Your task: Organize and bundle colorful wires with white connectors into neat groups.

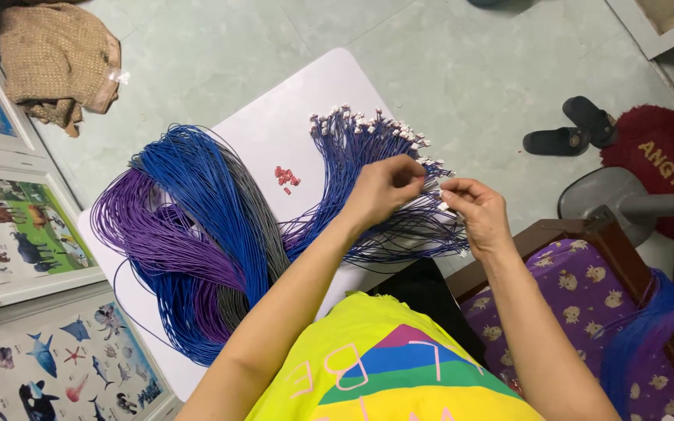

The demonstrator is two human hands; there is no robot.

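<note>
Head view, looking straight down. White bench (pixel 274 117), smooth, rounded at the corners, set on a pale green tiled floor (pixel 446 70). Left of the bench, framed animal posters (pixel 17 226) lying flat, glossy; above them a crumpled tan cloth (pixel 56 54), coarse-woven. Right side: black slippers (pixel 571 129), a round red mat (pixel 665 160), a grey fan base (pixel 610 195), and a dark wooden seat with a purple printed cushion (pixel 579 296).

Across the bench, a thick looped bundle of thin wires (pixel 189 226), blue, purple and grey, soft-sheathed and glossy, draped over the near edge. From the bundle, a fan of blue-purple wire ends (pixel 368 136) capped with small white connectors, spread toward the far edge. Just beside them, a small heap of red plastic bits (pixel 286 177), lying loose on bare white.

Above the fan's right side, both hands close together. Left hand (pixel 384 187): fingers curled in, tips pressed together, pinching a wire end. Right hand (pixel 477 210): thumb and forefinger pinching a white connector, facing the left hand's tips. Yellow printed shirt filling the bottom edge.
</note>
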